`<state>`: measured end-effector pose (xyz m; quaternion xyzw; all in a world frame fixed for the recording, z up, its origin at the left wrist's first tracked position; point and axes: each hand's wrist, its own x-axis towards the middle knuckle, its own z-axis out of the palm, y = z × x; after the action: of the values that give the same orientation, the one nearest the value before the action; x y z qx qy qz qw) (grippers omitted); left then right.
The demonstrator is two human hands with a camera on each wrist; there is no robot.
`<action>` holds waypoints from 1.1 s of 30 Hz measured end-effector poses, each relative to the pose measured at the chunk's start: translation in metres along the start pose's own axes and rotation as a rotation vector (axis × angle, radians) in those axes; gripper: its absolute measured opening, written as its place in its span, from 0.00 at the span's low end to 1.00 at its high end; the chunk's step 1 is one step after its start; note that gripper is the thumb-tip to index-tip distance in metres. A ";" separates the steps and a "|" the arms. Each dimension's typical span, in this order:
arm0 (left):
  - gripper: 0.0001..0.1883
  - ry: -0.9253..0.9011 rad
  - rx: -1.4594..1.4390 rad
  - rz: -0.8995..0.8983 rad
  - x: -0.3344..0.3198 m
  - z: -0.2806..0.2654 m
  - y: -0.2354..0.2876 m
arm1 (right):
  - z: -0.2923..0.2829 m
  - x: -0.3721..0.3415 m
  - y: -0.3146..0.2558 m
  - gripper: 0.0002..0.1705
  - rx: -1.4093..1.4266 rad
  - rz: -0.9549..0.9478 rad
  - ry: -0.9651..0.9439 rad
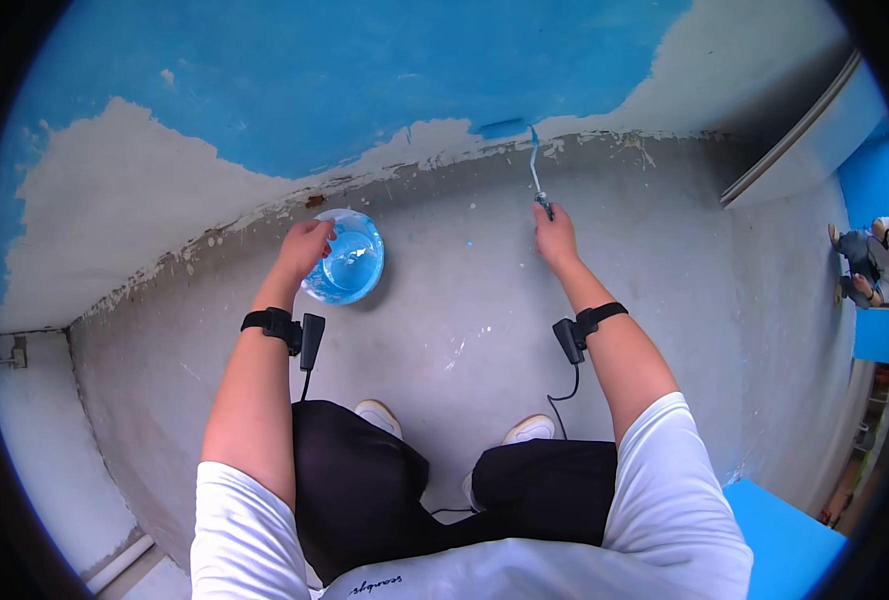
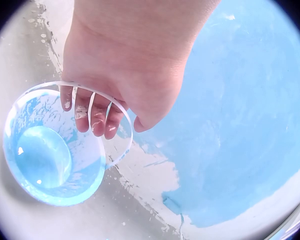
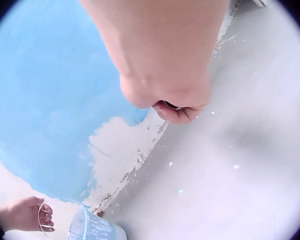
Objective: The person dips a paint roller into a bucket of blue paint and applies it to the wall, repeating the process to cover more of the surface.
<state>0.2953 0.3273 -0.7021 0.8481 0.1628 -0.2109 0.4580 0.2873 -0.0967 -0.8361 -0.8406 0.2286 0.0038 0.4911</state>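
Observation:
My left hand (image 1: 309,247) hooks its curled fingers round the thin white handle (image 2: 121,103) of a plastic bucket (image 1: 374,250). The bucket tilts, its inside smeared with blue paint and some blue paint at the bottom. Specks of paint mark the fingers (image 2: 81,111). With my right hand (image 1: 554,235) I grip a paint roller by its handle (image 1: 543,205); its bent metal rod (image 1: 534,165) reaches to the wall's lower edge. There the blue roller head (image 1: 502,128) lies against the wall. In the right wrist view my right hand (image 3: 165,95) hides most of the roller.
The wall (image 1: 364,80) is blue above, with whitish unpainted patches (image 1: 134,170) low down. Grey floor (image 1: 444,290) bears paint spots. A light panel (image 1: 804,130) stands at the right, and a seated person (image 1: 864,262) is at the far right. My shoes (image 1: 529,429) are below.

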 end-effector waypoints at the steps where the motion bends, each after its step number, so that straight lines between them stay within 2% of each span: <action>1: 0.22 0.001 -0.002 -0.002 -0.001 0.000 0.000 | -0.002 -0.003 -0.004 0.23 -0.002 -0.001 -0.002; 4: 0.22 0.015 -0.004 -0.009 -0.002 0.001 0.001 | -0.010 -0.018 -0.018 0.23 0.029 0.016 -0.023; 6: 0.22 0.003 -0.016 -0.002 -0.001 0.002 0.001 | -0.004 -0.032 -0.033 0.22 -0.050 -0.041 0.092; 7: 0.22 0.002 -0.016 -0.002 0.000 0.002 0.000 | -0.001 -0.030 -0.033 0.22 -0.050 -0.041 0.092; 9: 0.22 -0.003 -0.010 0.001 0.001 0.002 -0.001 | 0.010 -0.020 -0.024 0.21 0.003 0.092 0.005; 13: 0.22 0.004 0.003 -0.006 0.000 0.001 0.000 | 0.010 -0.010 -0.013 0.22 -0.023 0.085 0.026; 15: 0.22 0.001 -0.010 -0.005 0.002 0.000 -0.002 | 0.005 -0.018 -0.012 0.22 -0.011 0.002 0.061; 19: 0.21 0.001 -0.007 -0.010 -0.003 0.000 0.001 | -0.002 -0.014 -0.020 0.23 -0.005 0.001 0.006; 21: 0.21 -0.004 0.015 -0.008 -0.004 0.000 0.005 | -0.011 -0.020 -0.051 0.23 0.103 0.287 -0.128; 22: 0.21 -0.004 0.018 -0.004 -0.003 -0.001 0.005 | -0.007 -0.018 -0.042 0.23 0.106 0.287 -0.126; 24: 0.22 -0.007 0.025 -0.010 0.000 -0.002 0.001 | 0.006 -0.010 -0.009 0.23 0.009 0.026 -0.006; 28: 0.22 0.011 0.007 -0.014 -0.005 0.000 0.003 | 0.004 -0.006 -0.006 0.23 -0.006 0.004 -0.021; 31: 0.22 0.003 0.021 -0.007 -0.006 0.000 0.007 | 0.002 -0.007 -0.015 0.23 -0.003 0.066 -0.055; 33: 0.22 0.003 0.017 -0.019 -0.005 0.000 0.007 | -0.001 -0.024 -0.028 0.22 -0.055 -0.043 0.023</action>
<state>0.2942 0.3231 -0.6945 0.8508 0.1696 -0.2155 0.4483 0.2765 -0.0771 -0.8064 -0.8583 0.2161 -0.0101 0.4653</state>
